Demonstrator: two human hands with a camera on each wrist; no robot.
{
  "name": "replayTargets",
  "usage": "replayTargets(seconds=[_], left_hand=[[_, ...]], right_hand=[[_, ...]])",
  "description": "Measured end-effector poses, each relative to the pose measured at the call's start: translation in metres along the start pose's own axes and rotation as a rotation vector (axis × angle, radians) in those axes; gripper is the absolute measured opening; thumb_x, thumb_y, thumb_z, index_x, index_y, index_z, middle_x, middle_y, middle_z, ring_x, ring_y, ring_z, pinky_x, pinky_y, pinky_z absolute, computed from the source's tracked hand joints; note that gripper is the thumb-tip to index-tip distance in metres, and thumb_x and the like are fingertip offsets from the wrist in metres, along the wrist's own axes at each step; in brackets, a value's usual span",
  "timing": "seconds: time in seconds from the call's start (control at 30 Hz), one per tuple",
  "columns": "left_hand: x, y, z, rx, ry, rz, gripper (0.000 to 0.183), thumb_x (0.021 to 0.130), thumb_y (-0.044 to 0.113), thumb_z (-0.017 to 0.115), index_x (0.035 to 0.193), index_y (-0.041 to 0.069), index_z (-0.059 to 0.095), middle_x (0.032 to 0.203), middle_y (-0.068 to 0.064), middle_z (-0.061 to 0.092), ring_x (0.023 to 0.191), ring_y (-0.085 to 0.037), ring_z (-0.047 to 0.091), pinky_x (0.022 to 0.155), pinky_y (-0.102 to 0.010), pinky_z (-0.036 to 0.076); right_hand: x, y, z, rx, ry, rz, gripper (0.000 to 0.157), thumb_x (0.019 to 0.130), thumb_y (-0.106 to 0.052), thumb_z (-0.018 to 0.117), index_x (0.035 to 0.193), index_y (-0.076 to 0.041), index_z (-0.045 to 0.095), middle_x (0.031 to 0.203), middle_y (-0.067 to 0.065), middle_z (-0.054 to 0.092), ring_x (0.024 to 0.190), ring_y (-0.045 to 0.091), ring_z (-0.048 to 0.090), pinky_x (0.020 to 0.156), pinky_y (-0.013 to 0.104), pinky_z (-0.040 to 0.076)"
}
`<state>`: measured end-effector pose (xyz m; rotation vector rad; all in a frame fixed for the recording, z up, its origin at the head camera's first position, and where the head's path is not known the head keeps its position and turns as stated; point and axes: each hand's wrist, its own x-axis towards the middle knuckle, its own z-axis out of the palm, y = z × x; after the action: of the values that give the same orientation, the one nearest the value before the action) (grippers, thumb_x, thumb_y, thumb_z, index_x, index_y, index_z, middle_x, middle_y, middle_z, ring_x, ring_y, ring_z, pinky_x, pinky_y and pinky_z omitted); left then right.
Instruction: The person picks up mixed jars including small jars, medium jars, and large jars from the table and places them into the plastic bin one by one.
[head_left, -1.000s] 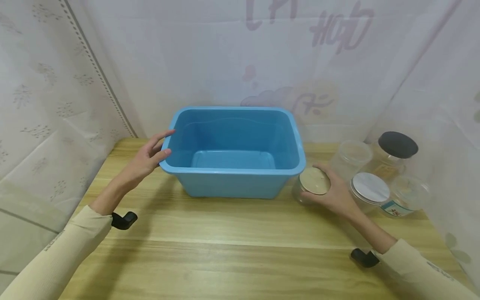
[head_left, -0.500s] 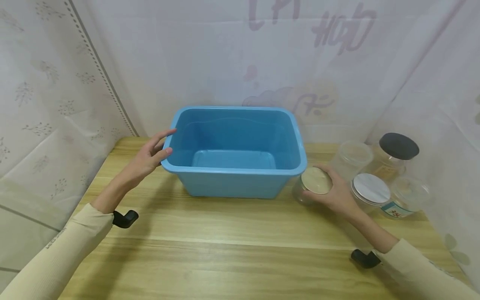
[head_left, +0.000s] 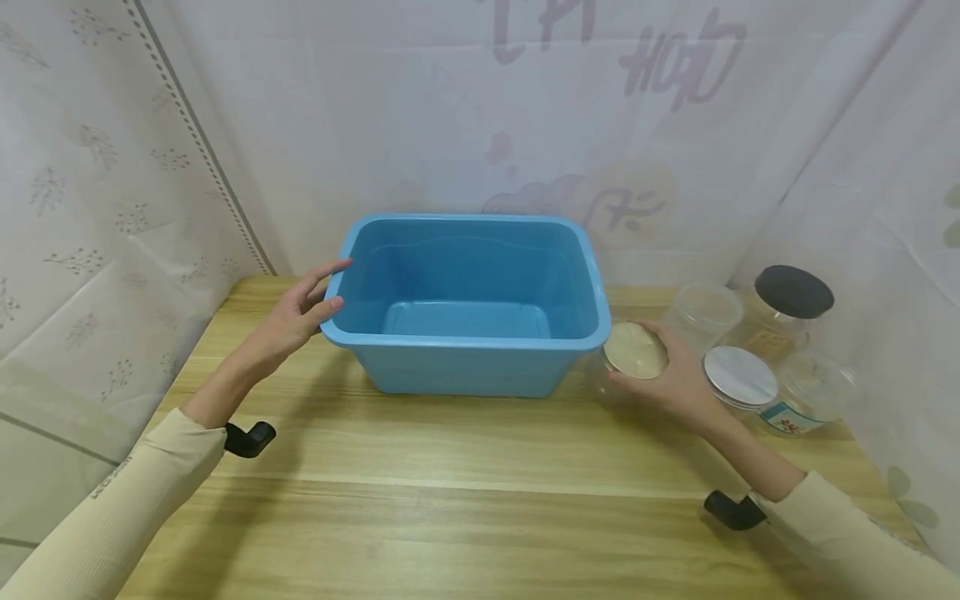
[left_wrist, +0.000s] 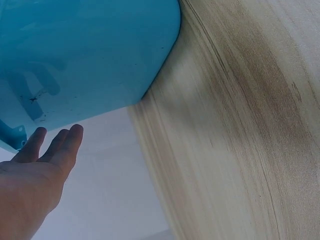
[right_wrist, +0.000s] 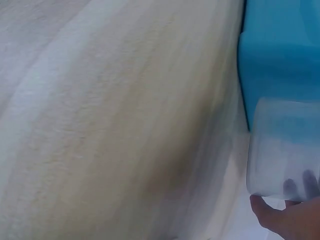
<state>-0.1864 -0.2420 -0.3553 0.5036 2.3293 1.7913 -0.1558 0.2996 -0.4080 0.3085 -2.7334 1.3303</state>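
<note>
A blue plastic tub stands on the wooden table, its inside bare. My left hand rests at the tub's left rim, thumb and index finger over the edge. In the left wrist view, several fingers extend fairly straight beside the tub's outer wall. My right hand grips a clear jar with a pale gold lid just off the tub's front right corner. The thumb and fingers curl round the jar's top. Seen from the right wrist, the jar's clear body overlaps the tub's wall, with fingertips showing through it.
Right of my right hand stand several other clear jars: one with a silver lid, one with a black lid, an uncovered-looking one with a teal label, and a clear-topped one. Pale cloth hangs behind the table.
My right hand and the jar have shifted slightly up and to the right in the head view, and the lid's angle has changed a little. My left hand stays at the tub's rim.
</note>
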Motion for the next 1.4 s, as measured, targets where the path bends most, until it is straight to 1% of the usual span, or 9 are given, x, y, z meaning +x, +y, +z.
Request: replayTargets(seconds=[0.07,0.13,0.37,0.57,0.7,0.83,1.03,1.27,1.4], left_hand=[[0.000,0.000,0.000,-0.001,-0.001,0.000,0.058,0.109,0.021,0.050,0.162,0.026,0.027,0.160,-0.018,0.031,0.138,-0.040,0.040,0.094,-0.036,0.047],[0.000,-0.001,0.000,-0.004,-0.002,0.000,0.058,0.109,0.021,0.050,0.162,0.026,0.027,0.159,-0.018,0.031,0.137,-0.040,0.041,0.093,-0.033,0.047],[0.001,-0.002,0.000,-0.008,-0.010,-0.001,0.057,0.109,0.021,0.049,0.162,0.026,0.027,0.159,-0.019,0.031,0.136,-0.041,0.041,0.095,-0.035,0.046],[0.001,-0.002,0.000,-0.011,-0.011,-0.007,0.058,0.109,0.021,0.050,0.162,0.026,0.027,0.159,-0.019,0.031,0.135,-0.042,0.042,0.094,-0.035,0.046],[0.001,-0.001,0.000,-0.002,-0.011,-0.011,0.058,0.109,0.021,0.050,0.162,0.027,0.027,0.160,-0.018,0.030,0.136,-0.041,0.041,0.095,-0.037,0.046],[0.002,-0.002,0.000,-0.014,-0.008,-0.005,0.057,0.109,0.020,0.050,0.162,0.025,0.028,0.159,-0.020,0.031,0.134,-0.043,0.043,0.093,-0.032,0.048],[0.003,-0.003,-0.001,-0.014,-0.004,0.002,0.057,0.109,0.020,0.049,0.162,0.025,0.028,0.158,-0.021,0.032,0.132,-0.045,0.045,0.090,-0.029,0.050],[0.002,-0.003,-0.001,-0.015,-0.006,0.006,0.057,0.109,0.020,0.049,0.162,0.025,0.028,0.159,-0.021,0.031,0.131,-0.046,0.045,0.090,-0.029,0.050],[0.002,-0.002,-0.001,-0.015,-0.006,0.005,0.057,0.109,0.020,0.049,0.162,0.025,0.028,0.159,-0.020,0.030,0.133,-0.046,0.044,0.091,-0.029,0.049]], right_hand=[[0.001,-0.003,-0.001,0.022,0.002,-0.007,0.090,0.079,-0.019,0.091,0.153,-0.012,0.041,0.136,0.016,0.052,0.111,0.029,0.051,0.081,0.032,0.045],[0.003,-0.005,-0.002,0.038,0.012,-0.011,0.089,0.078,-0.017,0.091,0.153,-0.014,0.041,0.136,0.013,0.051,0.109,0.026,0.051,0.079,0.028,0.046],[0.008,-0.011,-0.009,-0.004,0.057,-0.040,0.088,0.076,-0.015,0.093,0.150,-0.012,0.046,0.136,0.010,0.053,0.110,0.022,0.048,0.080,0.027,0.042],[0.010,-0.016,-0.017,-0.030,0.055,-0.016,0.091,0.078,-0.017,0.091,0.153,-0.009,0.042,0.138,0.014,0.049,0.111,0.024,0.046,0.080,0.028,0.041],[0.011,-0.022,-0.022,0.003,0.065,0.000,0.091,0.077,-0.014,0.092,0.153,-0.012,0.042,0.139,0.010,0.047,0.112,0.021,0.045,0.081,0.026,0.040],[0.013,-0.028,-0.028,0.020,0.078,-0.020,0.091,0.076,-0.012,0.092,0.153,-0.015,0.043,0.138,0.007,0.047,0.111,0.019,0.046,0.081,0.023,0.041],[0.017,-0.034,-0.034,-0.020,0.101,-0.043,0.089,0.076,-0.018,0.093,0.151,-0.020,0.046,0.136,0.003,0.049,0.112,0.018,0.046,0.079,0.024,0.042],[0.022,-0.035,-0.039,-0.037,0.109,-0.055,0.091,0.074,-0.017,0.094,0.151,-0.020,0.046,0.138,0.005,0.049,0.113,0.019,0.047,0.079,0.022,0.042],[0.025,-0.033,-0.040,-0.040,0.107,-0.057,0.093,0.072,-0.013,0.095,0.151,-0.018,0.046,0.139,0.007,0.049,0.113,0.018,0.046,0.079,0.019,0.042]])
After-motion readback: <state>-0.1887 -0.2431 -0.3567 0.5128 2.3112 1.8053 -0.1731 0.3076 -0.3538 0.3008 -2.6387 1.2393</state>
